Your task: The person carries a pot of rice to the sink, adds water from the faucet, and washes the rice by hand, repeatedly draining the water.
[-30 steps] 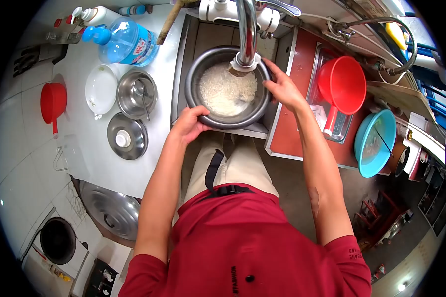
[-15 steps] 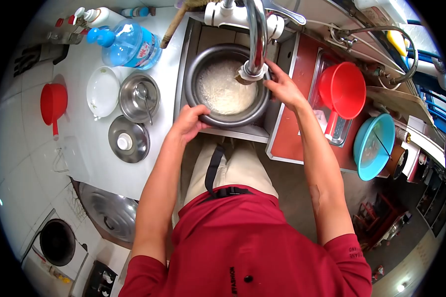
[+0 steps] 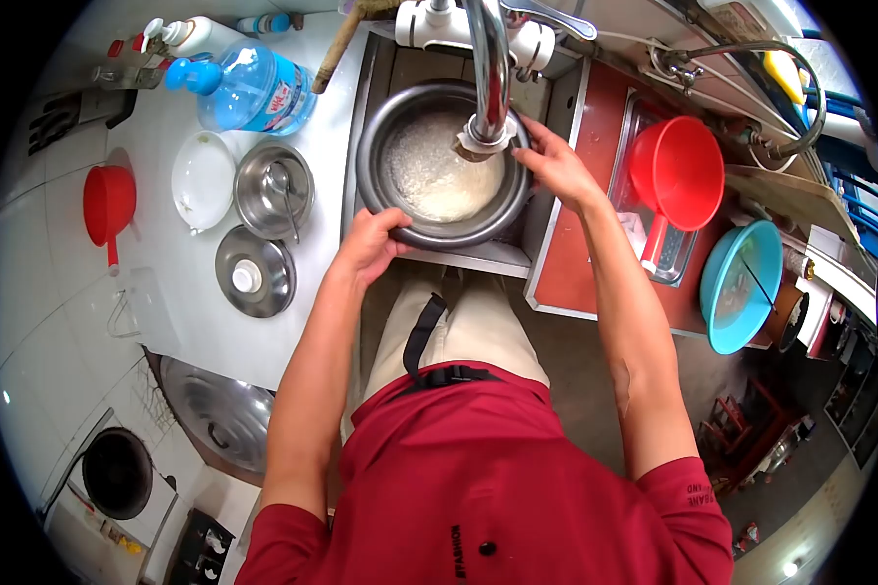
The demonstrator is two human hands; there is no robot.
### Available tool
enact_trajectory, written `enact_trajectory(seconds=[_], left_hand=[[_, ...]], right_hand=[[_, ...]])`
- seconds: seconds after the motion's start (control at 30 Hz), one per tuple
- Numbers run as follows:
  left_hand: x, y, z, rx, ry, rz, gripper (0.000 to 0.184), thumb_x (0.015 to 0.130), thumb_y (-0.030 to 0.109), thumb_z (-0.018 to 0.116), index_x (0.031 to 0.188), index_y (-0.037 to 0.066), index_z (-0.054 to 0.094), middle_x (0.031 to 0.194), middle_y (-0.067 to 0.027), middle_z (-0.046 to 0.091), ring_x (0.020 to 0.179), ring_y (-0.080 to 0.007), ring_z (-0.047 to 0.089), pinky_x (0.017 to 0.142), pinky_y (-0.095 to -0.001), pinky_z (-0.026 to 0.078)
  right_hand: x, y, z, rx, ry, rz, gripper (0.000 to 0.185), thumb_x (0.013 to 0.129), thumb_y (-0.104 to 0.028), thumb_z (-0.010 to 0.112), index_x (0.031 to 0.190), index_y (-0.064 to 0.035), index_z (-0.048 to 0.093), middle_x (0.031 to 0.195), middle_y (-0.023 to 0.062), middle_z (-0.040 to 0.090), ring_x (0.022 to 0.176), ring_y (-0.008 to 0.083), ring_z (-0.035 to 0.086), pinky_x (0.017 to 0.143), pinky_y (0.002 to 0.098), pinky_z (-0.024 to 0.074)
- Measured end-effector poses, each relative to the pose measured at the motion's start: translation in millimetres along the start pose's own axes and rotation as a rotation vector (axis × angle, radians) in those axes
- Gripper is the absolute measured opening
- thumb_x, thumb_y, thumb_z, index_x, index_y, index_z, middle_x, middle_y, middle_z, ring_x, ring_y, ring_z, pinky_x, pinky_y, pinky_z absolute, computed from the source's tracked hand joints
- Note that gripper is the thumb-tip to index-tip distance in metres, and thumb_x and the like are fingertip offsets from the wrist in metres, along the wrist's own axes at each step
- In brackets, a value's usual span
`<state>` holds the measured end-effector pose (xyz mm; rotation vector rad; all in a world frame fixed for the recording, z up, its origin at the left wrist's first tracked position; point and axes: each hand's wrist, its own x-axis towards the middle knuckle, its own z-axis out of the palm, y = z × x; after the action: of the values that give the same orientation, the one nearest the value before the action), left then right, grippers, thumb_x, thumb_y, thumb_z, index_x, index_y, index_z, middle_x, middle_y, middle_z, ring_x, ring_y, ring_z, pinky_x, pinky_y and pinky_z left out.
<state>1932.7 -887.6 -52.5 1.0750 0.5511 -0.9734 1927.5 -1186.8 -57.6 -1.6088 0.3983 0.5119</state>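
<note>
A dark metal pot [image 3: 444,238] sits within the sink [image 3: 488,258], under the chrome faucet [image 3: 490,68]. Inside it lie pale grains that look like rice [image 3: 463,185], covered by water with a rippled, bubbly surface. My left hand [image 3: 373,239] grips the rim at the near left, thumb on top and fingers beneath. At the far right side of the rim, my right hand [image 3: 559,166] holds the pot with thumb and fingers. The faucet's spout end hangs over the pot and hides part of its far rim.
On the left counter stand a blue water bottle [image 3: 254,93], a white dish [image 3: 203,180], a steel bowl with a spoon [image 3: 263,200] and a steel lid [image 3: 254,292]. To the right are a red ladle-like scoop [image 3: 677,171] and a turquoise basin [image 3: 717,302].
The pot has shifted slightly left relative to the faucet and sink, both hands still on it. The water surface shows fewer bubbles at the near side.
</note>
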Motion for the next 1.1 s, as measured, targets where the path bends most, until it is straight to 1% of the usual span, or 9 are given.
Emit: enact_trajectory(seconds=[0.37,0.5,0.57,0.7,0.77,0.9,0.97,1.03,1.1], left_hand=[[-15,-7,9,-0.025,0.021,0.015,0.023,0.079,-0.001,0.052,0.101,-0.007,0.053,0.094,-0.0164,0.063,0.082,-0.0278,0.066,0.075,-0.0437,0.057],[-4,-18,7,-0.100,0.036,0.028,0.018,0.078,-0.002,0.054,0.095,-0.005,0.056,0.088,-0.0130,0.061,0.076,-0.0263,0.064,0.068,-0.0444,0.056],[-7,-19,13,-0.106,0.067,0.042,0.015,0.077,-0.002,0.055,0.092,-0.004,0.056,0.087,-0.0121,0.060,0.075,-0.0257,0.064,0.066,-0.0436,0.056],[-5,-30,14,-0.139,0.078,0.036,0.019,0.078,-0.003,0.053,0.097,-0.005,0.054,0.092,-0.0140,0.061,0.081,-0.0266,0.065,0.075,-0.0456,0.057],[-8,-33,21,-0.101,0.077,0.024,0.021,0.078,-0.002,0.053,0.099,-0.005,0.054,0.093,-0.0137,0.061,0.084,-0.0268,0.064,0.076,-0.0452,0.057],[-11,-45,28,-0.150,0.039,-0.002,0.023,0.078,-0.001,0.052,0.101,-0.004,0.054,0.094,-0.0136,0.061,0.085,-0.0276,0.065,0.076,-0.0449,0.057],[-10,-42,26,-0.130,0.047,0.001,0.022,0.078,-0.001,0.052,0.100,-0.004,0.055,0.093,-0.0136,0.062,0.083,-0.0275,0.065,0.076,-0.0446,0.057],[-14,-33,26,-0.127,0.038,0.008,0.019,0.078,-0.001,0.052,0.097,-0.004,0.055,0.089,-0.0133,0.062,0.082,-0.0272,0.066,0.074,-0.0443,0.057],[-14,-29,23,-0.155,0.056,0.021,0.013,0.078,-0.001,0.053,0.091,-0.003,0.056,0.084,-0.0119,0.061,0.078,-0.0251,0.065,0.071,-0.0425,0.057]], right_hand=[[-23,0,1,0.065,-0.008,0.051,0.061,0.086,-0.014,0.057,0.142,-0.0057,0.034,0.099,0.0060,0.065,0.074,0.0089,0.059,0.058,0.0221,0.0472],[-8,6,13,-0.058,0.209,-0.225,0.051,0.086,-0.013,0.059,0.134,-0.0029,0.045,0.103,0.0101,0.062,0.099,0.0177,0.058,0.078,0.0310,0.0488],[-21,-11,28,-0.702,0.666,-0.554,0.044,0.082,-0.012,0.059,0.124,-0.0017,0.053,0.108,0.0166,0.061,0.099,0.0309,0.059,0.090,0.0385,0.0456],[-32,-14,62,-0.454,0.145,-0.092,0.045,0.084,-0.020,0.053,0.123,0.0029,0.052,0.118,0.0274,0.055,0.111,0.0397,0.054,0.097,0.0415,0.0412],[-10,8,71,-0.605,0.119,-0.059,0.058,0.083,-0.022,0.051,0.131,0.0090,0.040,0.122,0.0365,0.048,0.113,0.0446,0.051,0.099,0.0444,0.0395],[54,33,94,-0.774,0.113,-0.034,0.051,0.082,-0.023,0.053,0.124,0.0059,0.048,0.126,0.0318,0.048,0.110,0.0411,0.053,0.094,0.0455,0.0432],[39,16,126,-0.858,0.174,-0.227,0.037,0.082,-0.023,0.052,0.112,-0.0039,0.061,0.109,0.0203,0.061,0.104,0.0385,0.055,0.092,0.0444,0.0440],[30,25,147,-0.764,0.106,-0.433,0.032,0.080,-0.020,0.054,0.107,-0.0058,0.065,0.101,0.0214,0.064,0.104,0.0375,0.057,0.091,0.0439,0.0452],[19,30,139,-0.790,-0.279,-0.361,0.032,0.077,-0.015,0.056,0.108,-0.0082,0.063,0.098,0.0203,0.060,0.094,0.0378,0.058,0.090,0.0435,0.0452]])
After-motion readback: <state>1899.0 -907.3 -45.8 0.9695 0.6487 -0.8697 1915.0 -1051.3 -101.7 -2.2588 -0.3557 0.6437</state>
